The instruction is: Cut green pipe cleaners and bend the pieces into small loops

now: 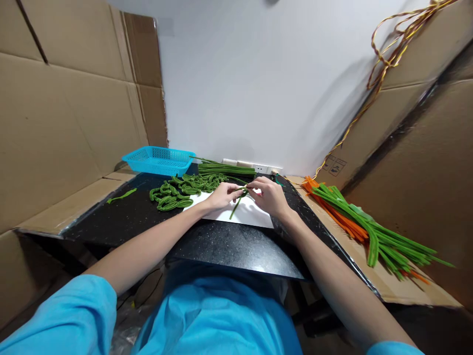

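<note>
Over a white sheet of paper, my two hands meet around a dark green pipe cleaner. One end of it hangs down toward the paper, and its upper part is bent between my fingertips. My left hand pinches it from the left. From the right, my right hand pinches it close to the left fingertips. A small red thing shows by the right fingers, too little to name. Left of the paper lie several looped, bent green pipe cleaners. Straight dark green pipe cleaners lie in a bundle behind.
A blue plastic basket stands at the back left of the black table. Bright green stems and orange stems lie on cardboard at right. A green strip lies at left. A power strip sits against the wall.
</note>
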Action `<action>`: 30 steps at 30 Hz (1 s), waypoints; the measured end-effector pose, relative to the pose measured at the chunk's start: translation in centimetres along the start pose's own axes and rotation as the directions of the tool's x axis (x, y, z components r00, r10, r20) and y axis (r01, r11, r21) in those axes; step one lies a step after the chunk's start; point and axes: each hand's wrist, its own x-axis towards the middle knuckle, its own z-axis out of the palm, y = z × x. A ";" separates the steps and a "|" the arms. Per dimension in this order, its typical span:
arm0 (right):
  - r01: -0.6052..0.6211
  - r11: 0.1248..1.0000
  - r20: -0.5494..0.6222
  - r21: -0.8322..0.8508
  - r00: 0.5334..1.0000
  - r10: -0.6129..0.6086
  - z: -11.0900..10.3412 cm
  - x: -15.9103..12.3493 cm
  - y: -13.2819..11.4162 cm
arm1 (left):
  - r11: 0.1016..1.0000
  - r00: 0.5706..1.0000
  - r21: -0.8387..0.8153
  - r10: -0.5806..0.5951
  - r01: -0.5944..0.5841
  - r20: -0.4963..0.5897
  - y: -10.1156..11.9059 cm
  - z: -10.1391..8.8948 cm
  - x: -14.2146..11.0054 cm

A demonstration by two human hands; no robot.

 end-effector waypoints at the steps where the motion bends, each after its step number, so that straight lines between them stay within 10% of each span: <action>1: -0.001 1.000 -0.003 0.019 1.000 0.001 0.1 0.0 0.0 | 1.000 1.000 -0.011 -0.011 0.011 -0.026 -0.1 0.0 0.1; 23: -0.171 0.846 -0.006 0.505 0.980 0.201 1.1 0.4 -0.6 | 0.922 0.991 -0.365 -0.124 0.132 0.044 1.2 0.7 -0.2; 30: -0.136 0.840 -0.068 0.526 0.977 0.201 0.8 0.5 -1.2 | 0.922 0.986 -0.373 -0.145 0.104 -0.084 0.7 0.8 0.0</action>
